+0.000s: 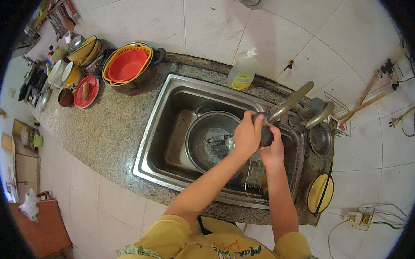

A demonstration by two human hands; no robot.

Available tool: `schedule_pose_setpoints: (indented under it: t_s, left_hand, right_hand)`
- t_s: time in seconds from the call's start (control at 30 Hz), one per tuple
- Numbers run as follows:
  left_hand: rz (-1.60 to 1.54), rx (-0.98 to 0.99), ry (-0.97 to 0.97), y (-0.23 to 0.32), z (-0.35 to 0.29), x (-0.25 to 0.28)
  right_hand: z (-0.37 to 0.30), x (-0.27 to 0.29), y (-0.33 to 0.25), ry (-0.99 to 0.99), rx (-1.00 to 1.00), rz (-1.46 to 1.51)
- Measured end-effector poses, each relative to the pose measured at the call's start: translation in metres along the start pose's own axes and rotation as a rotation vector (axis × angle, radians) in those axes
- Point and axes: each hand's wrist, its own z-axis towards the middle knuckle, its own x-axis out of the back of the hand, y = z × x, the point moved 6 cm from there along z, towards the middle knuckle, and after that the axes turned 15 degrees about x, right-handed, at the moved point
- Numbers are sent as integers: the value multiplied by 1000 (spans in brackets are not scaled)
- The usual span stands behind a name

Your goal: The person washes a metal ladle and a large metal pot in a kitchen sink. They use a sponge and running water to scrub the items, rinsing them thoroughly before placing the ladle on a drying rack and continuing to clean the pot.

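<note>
My left hand (248, 136) and my right hand (273, 147) are close together under the spout of the metal faucet (291, 101), over the right part of the sink. Both have their fingers curled around a dark, rounded thing (266, 136), mostly hidden by the hands, so its kind cannot be made out. Below and left of them, a large dark metal pot (196, 146) with black side handles stands in the steel sink (157, 170). Water seems to lie in it. A wire rack (255, 185) rests in the sink beneath my right forearm.
Behind the sink stands a clear soap bottle (242, 73) with a white pump. On the counter (111, 128) to the left are a pot holding a red basin (128, 66), a red plate (86, 91) and several bowls. At right sit a small metal bowl (320, 139) and a yellow lid (320, 194).
</note>
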Motion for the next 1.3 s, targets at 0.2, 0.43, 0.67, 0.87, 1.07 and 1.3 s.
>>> schedule_pose_setpoints:
  t_s: [0.2, 0.43, 0.67, 0.87, 1.07, 1.3]
  left_hand:
    - [-74, -80, -370, -6, 3, -22]
    - [181, -287, -774, -28, 3, -20]
    - [64, -200, -858, -74, 24, -1]
    - [-14, 251, -941, -94, 32, -18]
    - [-15, -58, -894, -76, 22, -1]
    - [563, -554, -423, -72, 30, 16]
  right_hand:
    - [-1, 12, -25, 293, 287, 119]
    - [3, 28, -32, 355, 252, 237]
    - [-2, 38, -41, 293, 262, 311]
    - [-7, 28, -41, 288, 268, 250]
    - [-4, 42, -53, 409, 301, 250]
    - [-4, 67, -58, 554, 253, 312]
